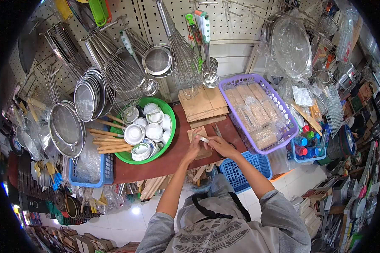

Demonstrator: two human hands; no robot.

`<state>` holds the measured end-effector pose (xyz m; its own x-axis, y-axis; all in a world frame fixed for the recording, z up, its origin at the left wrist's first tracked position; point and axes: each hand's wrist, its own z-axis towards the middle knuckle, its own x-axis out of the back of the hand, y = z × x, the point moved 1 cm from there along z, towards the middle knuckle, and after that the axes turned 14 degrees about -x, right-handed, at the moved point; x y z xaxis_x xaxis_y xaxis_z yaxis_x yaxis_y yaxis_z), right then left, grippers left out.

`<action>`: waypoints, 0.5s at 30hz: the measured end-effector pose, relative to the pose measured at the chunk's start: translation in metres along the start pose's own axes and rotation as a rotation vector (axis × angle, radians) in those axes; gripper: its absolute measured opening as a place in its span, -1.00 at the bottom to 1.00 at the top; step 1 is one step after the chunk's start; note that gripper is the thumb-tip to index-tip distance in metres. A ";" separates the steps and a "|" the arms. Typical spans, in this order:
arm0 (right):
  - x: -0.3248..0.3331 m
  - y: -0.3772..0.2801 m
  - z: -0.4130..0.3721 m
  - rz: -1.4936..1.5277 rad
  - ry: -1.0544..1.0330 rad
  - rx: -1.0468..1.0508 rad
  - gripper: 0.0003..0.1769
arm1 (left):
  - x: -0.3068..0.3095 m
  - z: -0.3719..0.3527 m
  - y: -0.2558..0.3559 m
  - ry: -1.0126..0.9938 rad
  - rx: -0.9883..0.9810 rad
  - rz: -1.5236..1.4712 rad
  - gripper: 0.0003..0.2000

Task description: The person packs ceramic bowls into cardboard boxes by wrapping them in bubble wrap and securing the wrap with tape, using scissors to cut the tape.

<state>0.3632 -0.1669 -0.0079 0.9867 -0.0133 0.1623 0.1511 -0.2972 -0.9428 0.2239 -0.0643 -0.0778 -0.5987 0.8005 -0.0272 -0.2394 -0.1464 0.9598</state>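
My left hand (192, 149) and my right hand (222, 146) meet over the front part of the reddish-brown table. Between their fingers is a small pale band-like thing (203, 138), perhaps a tape roll; its exact kind is too small to tell. Both hands are closed on it. Beneath them lies a piece of brown cardboard (204, 152), partly covered by the hands. A pair of scissors (217, 130) rests just beyond my right hand. Farther back is a stack of flat brown cardboard (202, 105).
To the left, a green basin (172, 141) holds white bowls (155, 131) beside wooden-handled tools (114, 146). A purple basket (257, 148) of bubble-wrapped brown packs stands right. Whisks (183, 55) and strainers (67, 128) hang behind. A blue basket (240, 170) sits below the table's edge.
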 end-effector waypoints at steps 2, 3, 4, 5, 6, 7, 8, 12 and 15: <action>-0.003 -0.011 -0.007 0.011 -0.010 -0.034 -0.67 | 0.004 0.000 0.000 -0.017 0.029 -0.095 -0.27; -0.003 -0.009 -0.006 0.008 -0.014 -0.030 -0.67 | 0.007 0.001 -0.001 -0.029 0.039 -0.152 -0.27; -0.002 -0.004 -0.004 0.004 -0.018 -0.027 -0.67 | 0.008 0.002 -0.002 -0.041 0.049 -0.210 -0.27; -0.002 0.001 -0.002 0.001 -0.022 -0.023 -0.67 | 0.007 0.002 -0.003 -0.015 0.042 -0.223 -0.28; -0.001 0.005 0.001 0.000 -0.008 -0.015 -0.67 | 0.004 0.002 -0.004 0.010 0.035 -0.236 -0.29; -0.002 0.010 0.003 0.000 0.007 -0.007 -0.67 | 0.001 0.001 -0.005 0.035 0.029 -0.250 -0.30; -0.001 0.014 0.005 -0.001 0.022 0.002 -0.67 | 0.001 0.001 -0.005 0.039 0.037 -0.200 -0.30; -0.001 0.009 0.004 -0.016 0.099 -0.034 -0.67 | -0.003 0.003 -0.004 0.035 -0.003 0.035 -0.33; 0.003 0.010 0.004 0.002 0.070 -0.024 -0.66 | -0.002 0.006 0.001 0.024 0.066 -0.067 -0.38</action>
<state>0.3675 -0.1660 -0.0181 0.9802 -0.0807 0.1808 0.1463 -0.3202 -0.9360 0.2295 -0.0623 -0.0748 -0.6016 0.7928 -0.0980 -0.2290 -0.0536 0.9720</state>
